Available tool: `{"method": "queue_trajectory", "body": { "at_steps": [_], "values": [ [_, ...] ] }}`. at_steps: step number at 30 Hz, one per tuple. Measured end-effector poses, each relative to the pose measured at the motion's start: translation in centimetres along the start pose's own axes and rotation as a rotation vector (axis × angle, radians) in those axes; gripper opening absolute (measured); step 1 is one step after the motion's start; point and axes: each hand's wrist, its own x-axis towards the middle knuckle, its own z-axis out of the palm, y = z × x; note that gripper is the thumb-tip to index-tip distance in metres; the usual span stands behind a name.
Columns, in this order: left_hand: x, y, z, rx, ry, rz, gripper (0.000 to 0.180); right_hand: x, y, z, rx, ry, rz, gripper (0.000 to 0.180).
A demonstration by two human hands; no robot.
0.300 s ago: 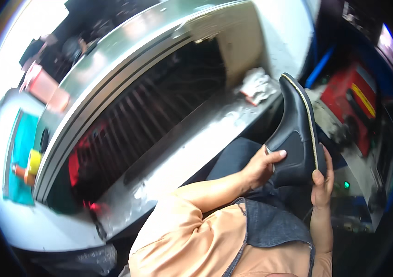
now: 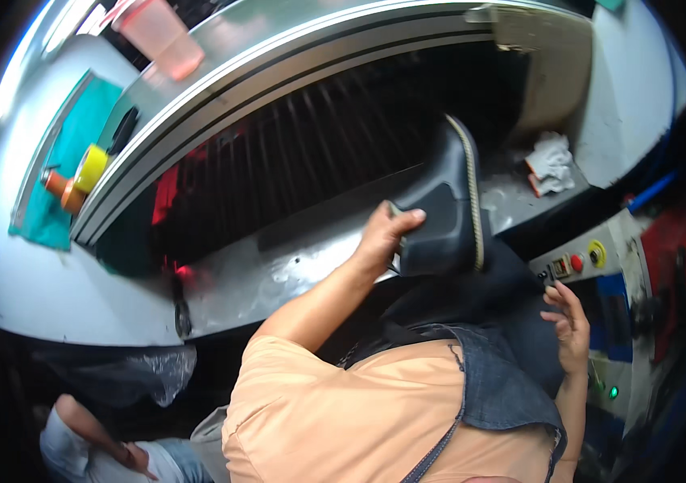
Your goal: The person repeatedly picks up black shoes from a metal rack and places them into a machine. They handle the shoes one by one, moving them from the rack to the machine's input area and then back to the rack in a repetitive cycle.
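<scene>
A black ankle boot [image 2: 437, 211], toe pointing away from me and light stitching along its sole edge, is tilted over the metal ledge in front of me. My left hand [image 2: 383, 237] grips it at the top of the shaft, thumb on the outside and fingers hidden inside the opening. To the right, my right hand [image 2: 568, 326] is off the boot and empty, its fingers loosely bent and apart. It is close to a control panel [image 2: 605, 235] with a red push button [image 2: 576, 262], a yellow-ringed switch [image 2: 597, 253] and small dark knobs.
Behind the ledge [image 2: 311, 270] is a dark recess with hanging strips [image 2: 303, 145]. White gloves [image 2: 551, 165] lie on the ledge's right. A pink plastic jug [image 2: 158, 36], a yellow tape roll [image 2: 91, 167] and a teal cloth [image 2: 69, 161] are at left. Another person [image 2: 109, 443] is at lower left.
My right hand has let go of the boot's heel and moved down beside the control panel. The left hand still holds the boot, now further left, and the view has turned.
</scene>
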Motion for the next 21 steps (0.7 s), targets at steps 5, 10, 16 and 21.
{"method": "queue_trajectory", "body": {
  "at_steps": [5, 10, 16, 21],
  "values": [
    [-0.9, 6.3, -13.7, 0.343, 0.55, 0.214, 0.036, -1.3, 5.2, -3.5, -0.014, 0.107, 0.175, 0.058],
    [-1.1, 12.4, -28.0, 0.971, 1.146, 0.249, 0.051, -1.0, 7.0, -3.5, 0.011, 0.15, 0.365, 0.049],
    [0.5, 16.8, -41.0, 1.189, 1.135, 0.333, 0.062, 1.5, 6.4, -2.2, 0.092, 0.097, 0.415, 0.046],
    [8.6, 15.9, -40.2, 1.43, 1.163, -0.158, 0.057, 0.4, 5.2, -1.4, 0.067, 0.171, 0.464, 0.045]
  ]
}}
